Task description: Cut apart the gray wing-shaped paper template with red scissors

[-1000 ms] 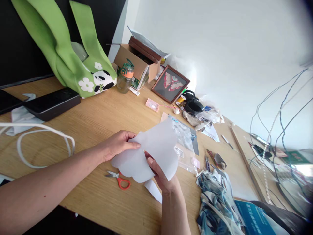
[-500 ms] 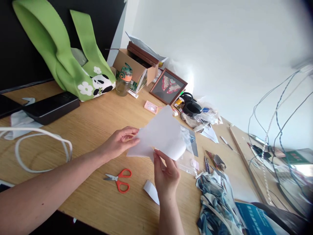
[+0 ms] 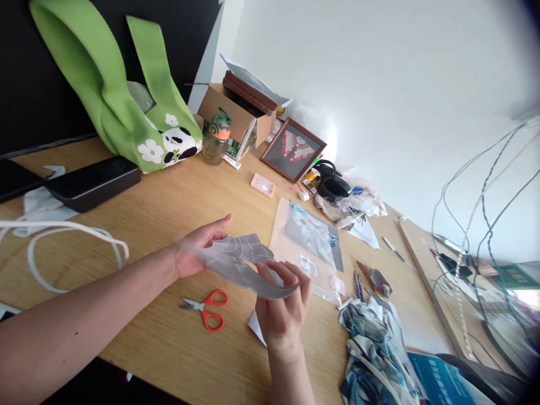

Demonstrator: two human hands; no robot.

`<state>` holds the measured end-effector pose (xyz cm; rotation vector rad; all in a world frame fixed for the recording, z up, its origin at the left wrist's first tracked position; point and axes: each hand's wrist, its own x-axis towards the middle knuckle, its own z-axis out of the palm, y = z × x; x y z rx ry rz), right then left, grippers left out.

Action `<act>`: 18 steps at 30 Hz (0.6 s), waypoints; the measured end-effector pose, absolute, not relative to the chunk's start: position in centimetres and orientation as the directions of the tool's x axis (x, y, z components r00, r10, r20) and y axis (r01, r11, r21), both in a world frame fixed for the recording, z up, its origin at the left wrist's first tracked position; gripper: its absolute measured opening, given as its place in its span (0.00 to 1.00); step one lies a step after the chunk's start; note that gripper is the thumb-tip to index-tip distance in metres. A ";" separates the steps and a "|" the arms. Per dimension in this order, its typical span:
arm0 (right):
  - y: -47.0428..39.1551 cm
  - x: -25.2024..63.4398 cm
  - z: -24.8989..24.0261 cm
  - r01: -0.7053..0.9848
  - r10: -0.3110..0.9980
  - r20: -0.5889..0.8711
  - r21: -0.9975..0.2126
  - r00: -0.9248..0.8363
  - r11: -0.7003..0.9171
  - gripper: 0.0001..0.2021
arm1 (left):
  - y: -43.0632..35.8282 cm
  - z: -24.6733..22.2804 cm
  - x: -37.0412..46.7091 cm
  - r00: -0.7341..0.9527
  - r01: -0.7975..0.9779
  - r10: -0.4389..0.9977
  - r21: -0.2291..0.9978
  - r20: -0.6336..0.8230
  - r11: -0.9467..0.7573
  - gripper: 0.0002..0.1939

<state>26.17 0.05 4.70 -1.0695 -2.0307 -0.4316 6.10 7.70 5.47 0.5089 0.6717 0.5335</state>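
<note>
A grey paper cutout with pale curved lines is held over the table, its near and left parts smeared by motion. My right hand grips its near right edge, fingers curled over the top. My left hand is at the cutout's left end, thumb stretched up and away from it; the other fingers are partly behind the paper. Below on the table lie scissors with orange handles, blades apart. A small white paper scrap is beside my right wrist, partly hidden by it.
Behind my right hand lies a clear plastic bag with a grey sheet. Farther back are a pink tray, a framed moth picture, a bottle and a green bag. White cable coils left; crumpled cloth lies right.
The paper has turned over from its plain white side to its grey lined side and come lower. My left thumb has lifted off it. The plastic bag behind is now more exposed.
</note>
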 end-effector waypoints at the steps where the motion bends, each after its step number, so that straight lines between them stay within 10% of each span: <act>1: 0.1 26.1 4.8 0.795 0.560 0.748 -0.071 -0.358 0.603 0.20 | 7.7 5.6 6.0 0.682 -0.313 0.583 0.543 -0.442 0.779 0.28; 7: 0.5 26.3 4.8 0.811 0.664 0.673 -0.161 -0.327 0.562 0.21 | 7.9 4.9 5.8 0.584 -0.354 0.702 0.650 -0.408 0.672 0.08; 18: 1.3 27.3 5.1 0.725 0.728 0.683 -0.530 0.059 0.439 0.14 | 7.6 4.9 6.6 0.294 -0.306 0.834 0.781 -0.467 0.545 0.25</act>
